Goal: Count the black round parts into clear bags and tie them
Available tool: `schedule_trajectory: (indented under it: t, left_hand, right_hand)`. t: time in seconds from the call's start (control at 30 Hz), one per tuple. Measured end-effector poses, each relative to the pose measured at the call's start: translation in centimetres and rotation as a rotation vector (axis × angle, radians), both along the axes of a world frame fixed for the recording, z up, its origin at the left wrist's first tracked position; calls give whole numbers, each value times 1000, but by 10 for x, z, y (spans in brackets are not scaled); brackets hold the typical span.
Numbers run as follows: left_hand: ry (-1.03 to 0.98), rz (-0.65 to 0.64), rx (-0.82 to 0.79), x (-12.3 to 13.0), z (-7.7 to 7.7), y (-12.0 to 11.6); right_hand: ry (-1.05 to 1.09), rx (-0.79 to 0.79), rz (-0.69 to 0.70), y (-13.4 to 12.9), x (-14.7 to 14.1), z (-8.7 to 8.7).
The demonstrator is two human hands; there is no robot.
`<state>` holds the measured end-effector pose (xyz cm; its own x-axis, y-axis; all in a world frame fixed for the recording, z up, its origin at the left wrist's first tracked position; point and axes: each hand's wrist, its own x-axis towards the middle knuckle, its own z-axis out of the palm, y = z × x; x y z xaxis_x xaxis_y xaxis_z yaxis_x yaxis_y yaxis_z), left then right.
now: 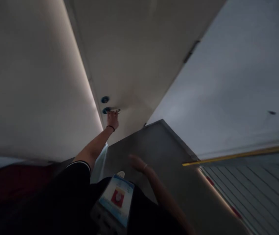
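Observation:
My left hand (113,120) is closed around a lever door handle (117,111), its arm reaching forward from the lower left. The handle is on a pale door (134,58), near its left edge. Just above the handle is a round dark lock plate (105,99). My right hand (137,163) hangs lower, in front of my body, apart from the door. Motion blurs it, so its fingers do not show clearly. A badge card (117,199) with a small photo hangs at my front.
A pale wall (31,75) stands left of the door, with a bright strip along the door's edge. To the right is a white wall (239,75). Below lie the grey floor (151,147), a yellow strip (239,154) and a lined surface (256,189). A hinge (191,52) shows on the door's right edge.

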<state>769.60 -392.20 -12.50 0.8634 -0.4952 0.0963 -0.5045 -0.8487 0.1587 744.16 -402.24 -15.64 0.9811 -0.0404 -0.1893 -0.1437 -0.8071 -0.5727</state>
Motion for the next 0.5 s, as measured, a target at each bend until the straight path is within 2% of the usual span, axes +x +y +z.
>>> schedule_trajectory:
  t: [0.1, 0.2, 0.27, 0.37, 0.5]
  left_hand:
    - [21, -1, -11, 0, -4, 18]
    - [13, 54, -36, -12, 3, 45]
    - [-4, 95, -57, -25, 5, 65]
    - [-35, 143, -179, -53, -4, 93]
    - [-66, 258, -301, -93, -28, 115]
  right_hand:
    - [-4, -80, 166, 2, 98, 8]
    - [-80, -195, 226, 3, 199, 31]
    - [-108, -272, 260, 7, 251, 43]
    - [-90, -379, 299, 16, 293, 47]
    - [-74, -497, 300, 23, 299, 37]
